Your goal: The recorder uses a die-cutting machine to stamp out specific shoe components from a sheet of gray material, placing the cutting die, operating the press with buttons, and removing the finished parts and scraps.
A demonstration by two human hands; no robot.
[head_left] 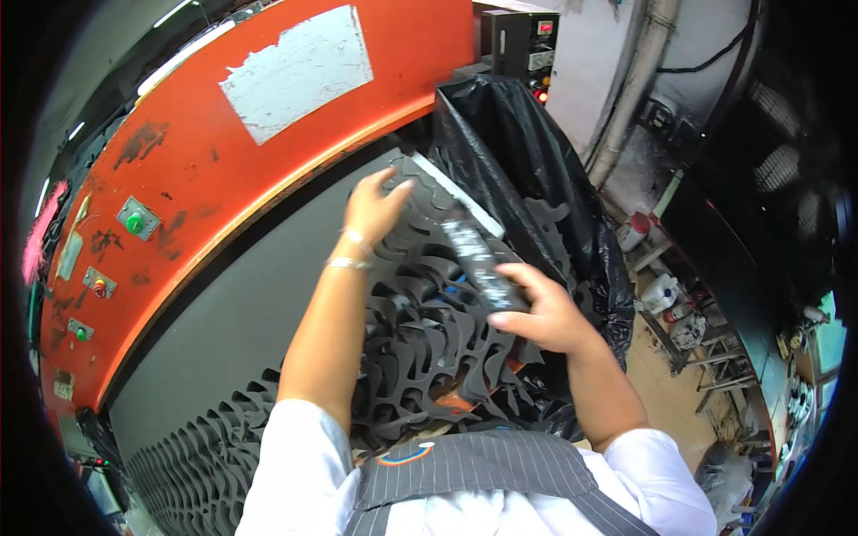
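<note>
My right hand (pixel 547 314) grips the near end of a dark, long block (pixel 475 253) with whitish marks, blurred by motion. My left hand (pixel 375 207) reaches farther forward, its thumb and fingers apart, over the far end of a grey foam sheet (pixel 223 250). Whether its fingertips touch the sheet cannot be made out. Beneath and between my arms lies a heap of dark grey foam webbing (pixel 402 344) with curved cut-outs. A narrow white strip (pixel 458 195) runs along the far right edge of the work surface.
An orange machine beam (pixel 192 152) with green and red buttons arches over the sheet's far side. Black plastic sheeting (pixel 500 134) drapes along the right. Behind it stands a control box (pixel 518 45). Containers (pixel 661 292) and stools crowd the floor at right.
</note>
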